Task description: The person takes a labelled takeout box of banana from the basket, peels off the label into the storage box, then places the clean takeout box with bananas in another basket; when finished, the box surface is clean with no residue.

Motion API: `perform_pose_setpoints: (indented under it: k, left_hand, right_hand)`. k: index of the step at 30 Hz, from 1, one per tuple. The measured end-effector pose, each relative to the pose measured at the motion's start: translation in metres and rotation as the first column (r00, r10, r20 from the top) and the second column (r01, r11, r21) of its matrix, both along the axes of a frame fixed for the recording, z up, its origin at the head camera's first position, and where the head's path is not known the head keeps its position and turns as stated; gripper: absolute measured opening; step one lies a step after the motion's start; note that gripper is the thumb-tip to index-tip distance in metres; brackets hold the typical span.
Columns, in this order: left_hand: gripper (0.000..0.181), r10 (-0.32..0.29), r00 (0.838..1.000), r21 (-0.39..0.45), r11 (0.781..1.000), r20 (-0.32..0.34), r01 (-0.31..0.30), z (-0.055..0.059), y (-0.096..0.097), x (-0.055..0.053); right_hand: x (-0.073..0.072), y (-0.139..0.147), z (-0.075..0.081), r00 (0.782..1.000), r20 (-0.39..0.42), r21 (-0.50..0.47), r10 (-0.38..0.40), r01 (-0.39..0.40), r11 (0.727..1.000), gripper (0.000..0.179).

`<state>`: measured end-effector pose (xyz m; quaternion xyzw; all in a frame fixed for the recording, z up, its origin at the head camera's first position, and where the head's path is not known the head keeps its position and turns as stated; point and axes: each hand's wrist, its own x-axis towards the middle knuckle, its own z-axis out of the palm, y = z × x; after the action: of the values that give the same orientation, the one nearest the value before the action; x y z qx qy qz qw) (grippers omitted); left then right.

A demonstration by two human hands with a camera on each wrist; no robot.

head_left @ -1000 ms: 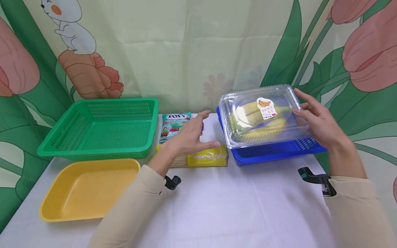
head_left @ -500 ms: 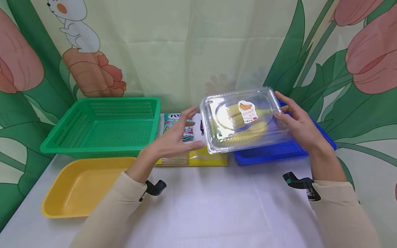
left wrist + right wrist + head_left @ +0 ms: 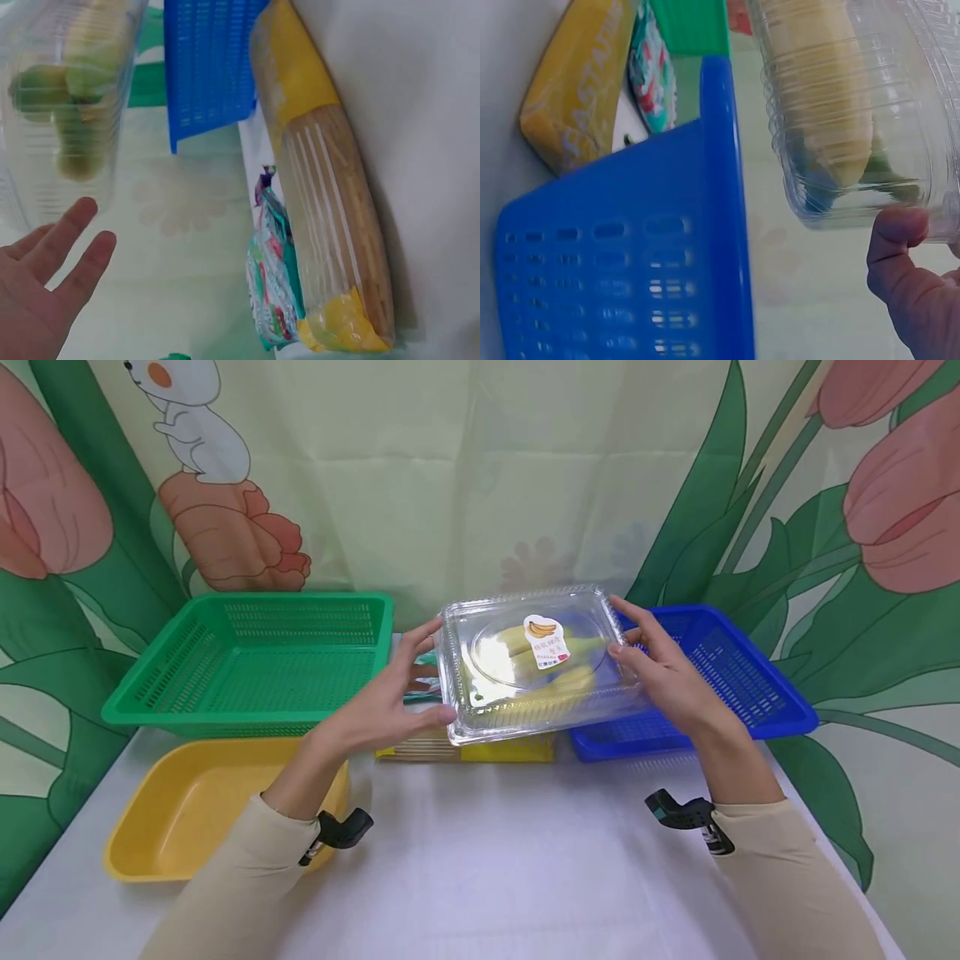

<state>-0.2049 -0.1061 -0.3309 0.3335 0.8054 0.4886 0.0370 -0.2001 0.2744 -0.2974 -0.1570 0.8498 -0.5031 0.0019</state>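
Note:
A clear plastic box of bananas [image 3: 525,693] with a banana sticker on its lid is held in the air, tilted, over the table between the green and blue baskets. My right hand [image 3: 667,677] grips its right end, thumb in front and fingers behind. At the box's left end is my left hand [image 3: 378,702], thumb and fingers spread; in the left wrist view the fingertips [image 3: 79,214] lie just beside the plastic, and contact cannot be told. Below the box lies a yellow pack of pasta [image 3: 322,195], partly hidden, with a teal candy bag [image 3: 271,285] behind it.
A blue perforated basket [image 3: 780,714] stands at the right, under the right forearm. On the left are a green perforated basket [image 3: 150,714] and, in front of it, a yellow tub [image 3: 180,810]. A printed curtain [image 3: 420,485] hangs behind the white table [image 3: 510,852].
My right hand has carried the banana box leftward from above the blue basket. My left hand has shifted left and now stands at the box's left end.

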Motion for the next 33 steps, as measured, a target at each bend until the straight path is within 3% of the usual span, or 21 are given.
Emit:
perform_pose_setpoints:
  k: [7, 11, 17, 24, 28, 33]
  left_hand:
    - [0.100, 0.035, 0.998, -0.038, 0.999, -0.047, -0.036, 0.000, -0.017, 0.010]
    - [0.094, 0.055, 0.998, -0.057, 0.997, -0.030, -0.057, 0.001, -0.032, 0.016]
    - [0.086, 0.034, 0.999, -0.082, 0.996, -0.007, -0.035, -0.005, -0.044, 0.023]
    - [0.094, 0.043, 0.999, -0.076, 0.996, 0.033, -0.040, -0.003, -0.055, 0.029]
    - [0.103, 0.012, 0.998, -0.075, 0.997, 0.054, -0.008, 0.000, -0.059, 0.033]
    - [0.113, -0.007, 0.996, -0.079, 0.997, 0.084, 0.014, 0.000, -0.062, 0.042]
  right_hand:
    - [0.001, -0.018, -0.008, 0.999, 0.035, -0.056, 0.033, -0.031, 0.998, 0.062]
    - [0.007, -0.028, -0.017, 0.997, 0.050, -0.067, 0.056, -0.052, 0.996, 0.063]
    - [0.019, -0.033, -0.026, 0.992, 0.053, -0.060, 0.115, -0.112, 0.992, 0.067]
    - [0.027, -0.036, -0.029, 0.977, 0.072, -0.053, 0.198, -0.195, 0.979, 0.072]
    - [0.033, -0.035, -0.033, 0.954, 0.080, -0.121, 0.289, -0.279, 0.953, 0.085]
    - [0.041, -0.035, -0.036, 0.903, 0.095, -0.262, 0.419, -0.384, 0.886, 0.108]
